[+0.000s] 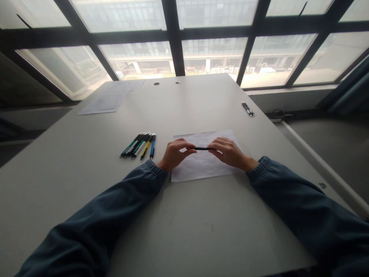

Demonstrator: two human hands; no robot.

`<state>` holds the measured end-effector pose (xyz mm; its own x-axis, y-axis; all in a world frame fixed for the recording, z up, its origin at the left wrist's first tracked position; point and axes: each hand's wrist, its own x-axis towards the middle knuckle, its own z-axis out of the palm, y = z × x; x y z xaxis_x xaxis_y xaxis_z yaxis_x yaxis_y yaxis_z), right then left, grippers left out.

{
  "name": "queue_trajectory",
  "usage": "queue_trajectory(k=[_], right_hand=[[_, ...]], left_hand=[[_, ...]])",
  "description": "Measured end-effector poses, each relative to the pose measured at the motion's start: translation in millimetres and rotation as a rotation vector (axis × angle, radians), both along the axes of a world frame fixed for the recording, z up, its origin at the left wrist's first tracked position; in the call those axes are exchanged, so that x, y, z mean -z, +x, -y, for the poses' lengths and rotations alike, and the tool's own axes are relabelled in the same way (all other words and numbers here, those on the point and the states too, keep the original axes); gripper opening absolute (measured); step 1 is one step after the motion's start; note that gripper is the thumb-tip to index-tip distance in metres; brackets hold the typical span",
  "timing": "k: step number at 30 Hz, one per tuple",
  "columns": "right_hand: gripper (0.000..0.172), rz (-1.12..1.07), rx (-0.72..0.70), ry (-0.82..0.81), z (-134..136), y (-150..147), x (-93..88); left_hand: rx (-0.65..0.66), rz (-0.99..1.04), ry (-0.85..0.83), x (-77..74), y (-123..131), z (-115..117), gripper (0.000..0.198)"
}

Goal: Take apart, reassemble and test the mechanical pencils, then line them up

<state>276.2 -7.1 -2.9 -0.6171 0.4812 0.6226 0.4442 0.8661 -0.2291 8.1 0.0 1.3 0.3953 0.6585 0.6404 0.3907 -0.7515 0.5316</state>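
Observation:
Both my hands hold one thin black pen (204, 148) level above a white sheet of paper (201, 165) lying on the grey table (178, 215). My left hand (174, 154) pinches the pen's left end with curled fingers. My right hand (229, 152) grips its right end, fingers closed. Both wrists rest on or near the paper.
Several pens (140, 145) with green, yellow and blue barrels lie in a row left of my left hand. Another dark pen (248, 109) lies near the table's right edge. Loose papers (108, 100) sit at the far left corner. Large windows (184, 38) stand beyond the table.

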Motion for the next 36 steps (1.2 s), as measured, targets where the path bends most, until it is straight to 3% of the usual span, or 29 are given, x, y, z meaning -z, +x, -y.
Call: queue_trajectory(k=[16, 20, 23, 36], right_hand=[[0.022, -0.056, -0.077, -0.159, 3.2, -2.2, 0.5], [0.01, -0.116, -0.035, -0.183, 4.2, -2.0, 1.0], [0.005, -0.082, -0.021, -0.163, 5.2, -1.9, -0.8], [0.018, 0.051, 0.02, -0.072, 4.6, -1.9, -0.1]], left_hand=[[0.043, -0.015, 0.029, -7.0, 2.1, 2.9, 0.018], [0.059, -0.016, 0.027, -7.3, 2.2, 3.4, 0.018], [0.073, -0.015, 0.029, -7.3, 2.3, 3.4, 0.017], [0.092, 0.004, 0.033, -6.4, 2.7, 3.2, 0.021]])
